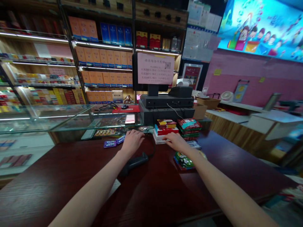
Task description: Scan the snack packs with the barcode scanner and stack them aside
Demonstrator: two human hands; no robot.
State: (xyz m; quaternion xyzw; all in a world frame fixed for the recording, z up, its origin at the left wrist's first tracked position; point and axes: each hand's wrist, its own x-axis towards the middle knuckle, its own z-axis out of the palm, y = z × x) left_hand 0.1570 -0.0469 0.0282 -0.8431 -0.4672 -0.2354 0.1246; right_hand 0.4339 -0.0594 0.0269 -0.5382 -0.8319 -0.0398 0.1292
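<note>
against stacked packets (166, 130), right hand (176, 142) rests

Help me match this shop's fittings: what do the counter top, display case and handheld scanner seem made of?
The counter top looks like dark red-brown lacquered wood or laminate; its gloss and soft reflections don't settle which. The display case seems to be clear glass, with see-through panes and bright reflections along its edges. The handheld scanner looks like black plastic, with a dull, low-sheen surface.
</note>
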